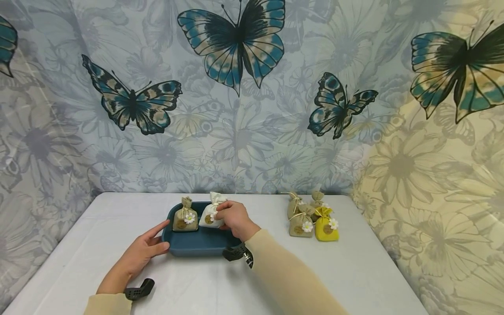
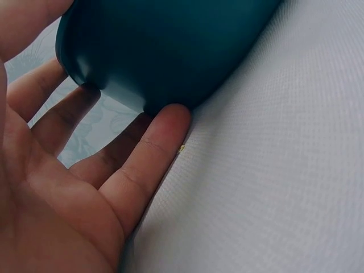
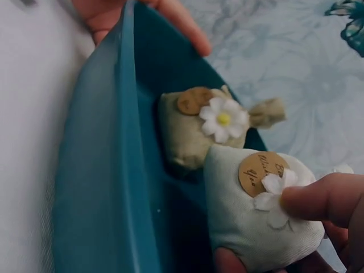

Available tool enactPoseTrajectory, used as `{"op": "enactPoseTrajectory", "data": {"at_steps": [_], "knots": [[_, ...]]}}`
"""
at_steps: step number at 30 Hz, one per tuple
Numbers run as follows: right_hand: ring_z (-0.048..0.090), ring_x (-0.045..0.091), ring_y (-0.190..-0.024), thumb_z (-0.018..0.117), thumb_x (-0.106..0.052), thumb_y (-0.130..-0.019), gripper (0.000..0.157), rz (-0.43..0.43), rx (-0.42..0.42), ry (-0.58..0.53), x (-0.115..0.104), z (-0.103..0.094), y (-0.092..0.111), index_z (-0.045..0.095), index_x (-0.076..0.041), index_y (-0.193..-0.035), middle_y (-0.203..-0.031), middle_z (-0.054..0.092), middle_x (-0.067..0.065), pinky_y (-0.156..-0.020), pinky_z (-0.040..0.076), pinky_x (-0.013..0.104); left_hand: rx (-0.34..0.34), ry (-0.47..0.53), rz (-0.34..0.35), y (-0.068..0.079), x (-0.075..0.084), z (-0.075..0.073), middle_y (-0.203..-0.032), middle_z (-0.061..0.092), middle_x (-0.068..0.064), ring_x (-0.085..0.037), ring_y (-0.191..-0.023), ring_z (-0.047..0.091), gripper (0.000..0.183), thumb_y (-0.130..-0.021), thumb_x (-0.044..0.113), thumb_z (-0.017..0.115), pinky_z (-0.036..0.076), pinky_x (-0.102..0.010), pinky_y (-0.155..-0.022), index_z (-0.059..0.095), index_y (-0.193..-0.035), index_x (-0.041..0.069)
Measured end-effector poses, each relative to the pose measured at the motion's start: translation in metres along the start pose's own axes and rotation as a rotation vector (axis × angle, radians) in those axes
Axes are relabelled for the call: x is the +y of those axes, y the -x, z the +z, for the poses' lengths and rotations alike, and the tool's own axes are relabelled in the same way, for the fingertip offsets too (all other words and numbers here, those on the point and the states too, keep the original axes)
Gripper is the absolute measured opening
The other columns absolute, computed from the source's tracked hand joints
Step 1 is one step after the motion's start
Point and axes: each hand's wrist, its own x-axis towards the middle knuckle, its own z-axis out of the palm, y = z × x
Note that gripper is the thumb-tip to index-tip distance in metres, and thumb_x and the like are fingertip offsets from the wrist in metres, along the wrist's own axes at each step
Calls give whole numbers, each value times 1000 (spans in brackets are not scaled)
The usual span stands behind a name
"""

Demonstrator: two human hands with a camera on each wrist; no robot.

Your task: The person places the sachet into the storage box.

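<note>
Butterfly-print fabric (image 1: 260,148) backs a worktop (image 1: 362,275), right hand (image 1: 237,219) pinching a white pouch (image 1: 207,213), left hand (image 1: 138,253) spread against a blue tray (image 1: 197,245).

Deep teal is flaunted by the tray (image 1: 197,241); a white pouch (image 1: 210,211) is seen, a tan pouch (image 1: 182,216) too, and there, a bright yellow pouch (image 1: 327,235); the wall (image 1: 271,175) is patterned with pale flowers (image 1: 401,165) and blue-and-black butterflies (image 1: 241,41)!

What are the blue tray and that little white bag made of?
The blue tray looks like smooth, hard plastic: light makes a soft shine on it, though glazed pottery could look similar. The white bag seems to be soft, dull cloth, because it gathers at its top.
</note>
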Motion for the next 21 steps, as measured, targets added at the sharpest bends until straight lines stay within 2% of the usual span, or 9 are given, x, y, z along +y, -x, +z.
{"op": "enactPoseTrajectory", "data": {"at_steps": [5,11,21], "knots": [[62,23,-80,75,8,-77,18,33,33,33,3,4,-4,69,-5,-88,-101,62,8,-63,57,41,1,2,-1,-1,-1,0,-160,6,-31,-48,-142,17,77,-97,9,67,52,-37,-92,22,-160,7],[61,21,-77,73,8,-81,19,58,32,72,7,5,-6,69,-6,-92,-100,62,7,-66,56,41,7,-8,-10,0,-2,0,-160,7,-30,-47,-143,18,77,-97,10,67,52,-37,-92,23,-160,8],[60,18,-79,65,14,-78,28,-15,-20,143,15,12,-16,72,-7,-96,-99,64,4,-59,52,33,10,-16,-5,0,-1,0,-161,6,-29,-48,-143,17,77,-97,9,67,52,-38,-92,23,-160,8]]}}
